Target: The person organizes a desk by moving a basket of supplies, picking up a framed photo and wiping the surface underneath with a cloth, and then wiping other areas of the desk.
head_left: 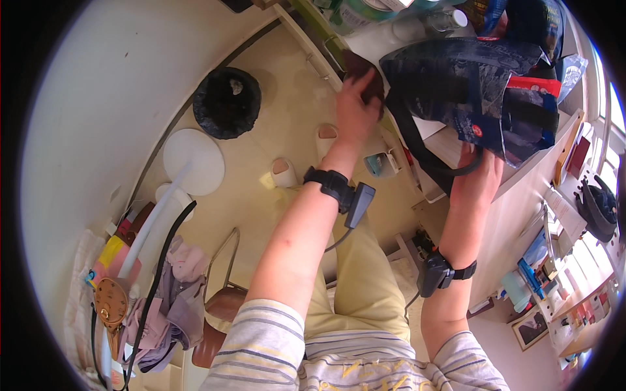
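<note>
My left hand (360, 112) is closed round a dark reddish-brown item (366, 73), soft-looking and slightly blurred, at the left side of a dark blue shopping bag. The shopping bag (433, 81) has a glossy printed surface and a black strap (417, 146) that loops down from its near side. At the bag's near edge, my right hand (479, 171) grips it, with the fingertips hidden by the bag. A red packet (535, 85) shows at the bag's right. Both wrists wear black strapped devices.
Behind the bag stand a clear bottle with a white cap (454, 19) and several packages. A black-lined trash bin (227, 103) and a round white base (193, 161) are on the floor at left. Clothes (173, 287) hang at lower left; a desk with shelves runs along the right.
</note>
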`<state>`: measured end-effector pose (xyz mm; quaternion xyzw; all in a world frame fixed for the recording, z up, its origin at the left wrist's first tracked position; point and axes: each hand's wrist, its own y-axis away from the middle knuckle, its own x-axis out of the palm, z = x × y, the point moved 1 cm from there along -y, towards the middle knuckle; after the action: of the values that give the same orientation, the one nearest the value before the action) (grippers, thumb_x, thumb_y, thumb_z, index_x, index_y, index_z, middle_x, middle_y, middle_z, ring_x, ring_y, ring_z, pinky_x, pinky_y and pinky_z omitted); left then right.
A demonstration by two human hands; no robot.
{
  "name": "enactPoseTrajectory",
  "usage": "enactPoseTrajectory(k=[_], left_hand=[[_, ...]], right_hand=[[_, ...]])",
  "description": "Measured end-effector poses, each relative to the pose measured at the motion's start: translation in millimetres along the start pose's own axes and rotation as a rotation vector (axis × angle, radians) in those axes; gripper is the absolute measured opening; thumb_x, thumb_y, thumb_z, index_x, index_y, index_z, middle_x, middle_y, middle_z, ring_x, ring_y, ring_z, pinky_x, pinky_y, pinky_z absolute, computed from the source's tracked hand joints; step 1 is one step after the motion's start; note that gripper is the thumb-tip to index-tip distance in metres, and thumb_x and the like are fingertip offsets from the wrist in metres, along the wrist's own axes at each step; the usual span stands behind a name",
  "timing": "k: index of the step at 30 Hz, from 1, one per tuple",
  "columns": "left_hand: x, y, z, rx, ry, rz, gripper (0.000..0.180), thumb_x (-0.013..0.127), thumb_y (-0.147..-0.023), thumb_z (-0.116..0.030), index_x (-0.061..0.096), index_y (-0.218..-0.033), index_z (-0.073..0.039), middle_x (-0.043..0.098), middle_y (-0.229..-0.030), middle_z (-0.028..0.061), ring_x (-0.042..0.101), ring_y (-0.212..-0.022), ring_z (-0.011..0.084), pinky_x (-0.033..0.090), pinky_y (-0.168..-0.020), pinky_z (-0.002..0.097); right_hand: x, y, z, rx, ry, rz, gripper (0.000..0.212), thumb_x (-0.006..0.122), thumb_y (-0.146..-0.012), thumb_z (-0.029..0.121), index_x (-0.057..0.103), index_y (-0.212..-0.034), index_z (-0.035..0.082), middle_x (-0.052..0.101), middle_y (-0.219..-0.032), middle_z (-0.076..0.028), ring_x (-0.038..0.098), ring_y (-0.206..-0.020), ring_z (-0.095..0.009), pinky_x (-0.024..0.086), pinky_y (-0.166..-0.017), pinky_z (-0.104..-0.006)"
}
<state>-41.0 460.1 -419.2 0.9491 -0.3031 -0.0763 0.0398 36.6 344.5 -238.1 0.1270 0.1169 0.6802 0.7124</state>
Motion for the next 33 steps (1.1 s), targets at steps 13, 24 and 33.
enactPoseTrajectory(k=[13,24,33], left_hand=[[23.5,145.1,-11.0,-0.302,-0.046,0.648,0.039,0.062,-0.072,-0.006,0.065,-0.111,-0.008,0.066,-0.102,0.0146,0.065,-0.092,0.0281,0.052,-0.081,0.0352],[-78.6,166.0,-28.6,-0.711,0.275,0.522,0.039,0.06,-0.078,-0.003,0.06,-0.117,-0.004,0.065,-0.104,0.007,0.061,-0.093,0.0161,0.05,-0.083,0.0298],[-45.7,230.0,-102.8,-0.835,0.824,0.628,0.04,0.056,-0.085,-0.007,0.05,-0.124,-0.001,0.057,-0.117,0.0092,0.054,-0.11,0.018,0.043,-0.097,0.0328]], right_hand=[[-64.5,102.0,-47.2,0.103,0.266,0.238,0.051,0.048,-0.099,0.026,0.029,-0.142,0.007,0.033,-0.144,-0.016,0.03,-0.136,-0.025,0.03,-0.109,-0.0378],[-123.0,164.5,-75.2,0.133,0.456,0.272,0.043,0.057,-0.092,0.013,0.045,-0.132,0.002,0.047,-0.132,-0.012,0.044,-0.124,-0.021,0.039,-0.1,-0.0311],[-172.3,161.3,-50.3,0.106,0.298,0.434,0.073,0.072,-0.081,0.015,0.032,-0.142,0.004,0.043,-0.135,-0.015,0.046,-0.123,-0.023,0.041,-0.101,-0.0346]])
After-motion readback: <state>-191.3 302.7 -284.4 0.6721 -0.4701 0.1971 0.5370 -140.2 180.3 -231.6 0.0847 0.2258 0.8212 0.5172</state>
